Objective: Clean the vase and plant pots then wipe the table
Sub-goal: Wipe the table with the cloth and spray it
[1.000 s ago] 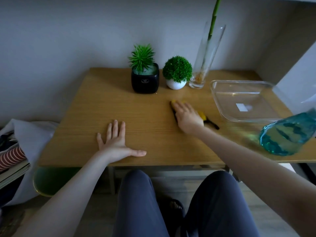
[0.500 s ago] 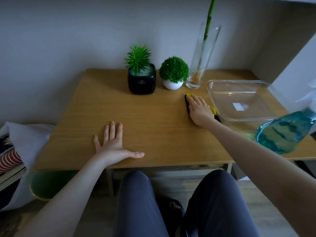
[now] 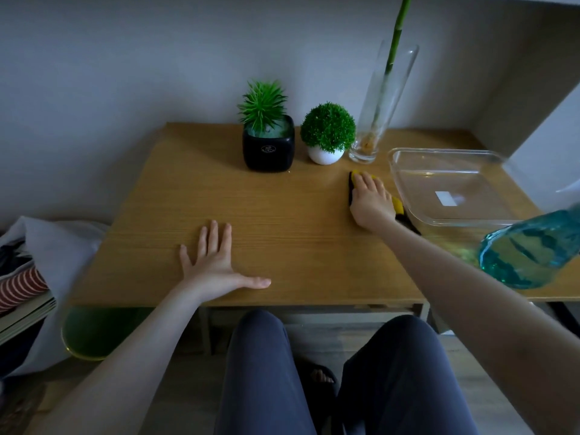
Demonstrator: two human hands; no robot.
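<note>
A wooden table (image 3: 282, 215) carries a black square pot (image 3: 268, 149) with a spiky green plant, a white round pot (image 3: 325, 156) with a ball-shaped plant, and a tall glass vase (image 3: 378, 114) holding a green stem. All three stand in a row at the back edge. My right hand (image 3: 372, 200) presses flat on a yellow and black cloth (image 3: 398, 206), just in front of the vase and beside the glass dish. My left hand (image 3: 216, 265) lies flat on the table near the front edge, fingers spread, holding nothing.
A clear glass dish (image 3: 445, 186) sits at the right of the table. A blue spray bottle (image 3: 530, 249) stands at the front right corner. A white bag (image 3: 47, 252) with books lies left of the table, above a green stool (image 3: 94, 331). My knees are under the front edge.
My right hand slid the cloth from the table's middle towards the back right, ending in front of the vase next to the glass dish. My left hand stayed put.
</note>
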